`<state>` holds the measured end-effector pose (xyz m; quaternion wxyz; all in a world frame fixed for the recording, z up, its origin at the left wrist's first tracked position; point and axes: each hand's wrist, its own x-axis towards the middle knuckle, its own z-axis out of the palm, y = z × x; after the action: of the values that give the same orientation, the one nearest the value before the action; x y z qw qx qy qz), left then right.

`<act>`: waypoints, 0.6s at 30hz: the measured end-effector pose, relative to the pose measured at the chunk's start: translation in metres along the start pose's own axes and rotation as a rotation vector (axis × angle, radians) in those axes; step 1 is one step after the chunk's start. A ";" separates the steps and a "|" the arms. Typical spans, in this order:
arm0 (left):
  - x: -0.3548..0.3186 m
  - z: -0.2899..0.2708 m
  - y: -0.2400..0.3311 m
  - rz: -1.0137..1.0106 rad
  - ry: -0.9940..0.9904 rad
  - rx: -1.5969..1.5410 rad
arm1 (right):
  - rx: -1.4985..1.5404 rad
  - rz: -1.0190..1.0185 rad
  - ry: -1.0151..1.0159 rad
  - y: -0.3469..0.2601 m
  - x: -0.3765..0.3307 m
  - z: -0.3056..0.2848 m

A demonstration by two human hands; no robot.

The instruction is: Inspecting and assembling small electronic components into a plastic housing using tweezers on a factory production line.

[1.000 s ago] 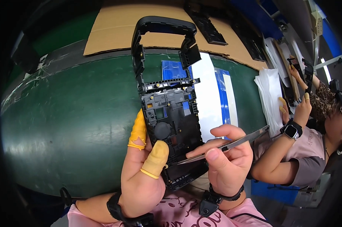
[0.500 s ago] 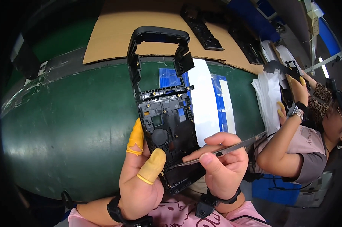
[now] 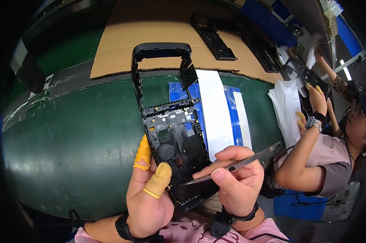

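Note:
A black plastic housing (image 3: 179, 135) with a loop-shaped open frame at its far end is tilted in front of me over the table. My left hand (image 3: 150, 198), with yellow finger cots on thumb and a finger, grips its left edge, the thumb on top. Between the thumb and fingers of my right hand (image 3: 239, 178) is a pair of metal tweezers (image 3: 248, 160). Their tip points left and lies over the lower part of the housing; whether it touches, or pinches anything, I cannot tell.
Beyond the housing, white sheets (image 3: 215, 109) and blue plastic film (image 3: 235, 105) lie on the green table (image 3: 69, 141). Cardboard (image 3: 150, 24) at the back bears more black plastic parts (image 3: 215, 40). At right, a co-worker (image 3: 312, 162) handles dark parts beside white bags (image 3: 287, 109).
The housing and my left hand have shifted slightly left and down in view. The tweezer tip sits a little lower. At right, the co-worker's hands have moved.

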<state>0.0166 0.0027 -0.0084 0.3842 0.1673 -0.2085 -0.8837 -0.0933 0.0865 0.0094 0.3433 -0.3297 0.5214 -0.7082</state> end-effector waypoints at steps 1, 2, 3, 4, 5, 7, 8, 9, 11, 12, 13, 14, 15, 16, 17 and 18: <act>0.000 0.000 0.000 -0.001 0.002 0.003 | 0.003 0.001 0.001 0.000 0.001 0.000; 0.001 0.001 0.000 0.000 0.009 -0.001 | -0.010 0.001 -0.002 0.000 0.002 0.000; 0.000 0.002 0.001 0.001 0.020 -0.002 | -0.021 0.003 -0.004 -0.002 0.002 0.001; 0.000 0.003 0.002 -0.001 0.025 0.004 | -0.015 0.008 -0.003 -0.003 0.003 0.001; 0.000 0.005 0.004 0.002 0.033 0.000 | -0.030 0.024 0.002 -0.004 0.003 0.002; 0.001 0.004 0.003 0.004 0.031 -0.002 | -0.045 0.030 0.010 -0.002 0.004 0.001; 0.001 0.004 0.003 -0.001 0.045 0.013 | -0.044 0.019 0.006 0.000 0.004 0.001; 0.001 0.005 0.002 -0.006 0.057 0.026 | -0.046 0.008 0.002 0.000 0.004 0.001; 0.000 0.005 0.001 -0.004 0.043 0.021 | -0.051 0.022 0.007 0.000 0.003 -0.001; 0.001 0.004 0.002 0.002 0.036 0.018 | -0.051 0.043 0.005 0.001 0.005 0.000; 0.001 0.004 0.003 0.007 0.034 0.023 | -0.047 0.038 0.002 0.001 0.006 0.000; 0.002 0.005 0.003 0.001 0.050 0.008 | -0.051 0.051 0.003 0.001 0.006 0.000; 0.001 0.005 0.004 -0.007 0.063 -0.011 | -0.060 0.061 0.006 0.000 0.005 0.000; 0.000 0.006 0.005 -0.004 0.056 -0.011 | -0.061 0.053 0.006 -0.001 0.005 0.001; 0.000 0.006 0.007 -0.025 0.038 0.004 | -0.054 0.048 0.010 -0.002 0.004 0.002; 0.000 0.006 0.007 -0.049 0.026 0.020 | -0.044 0.046 0.016 -0.002 0.004 0.002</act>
<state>0.0181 -0.0002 0.0002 0.3635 0.1874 -0.2083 -0.8885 -0.0940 0.0825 0.0127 0.3482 -0.3192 0.5470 -0.6912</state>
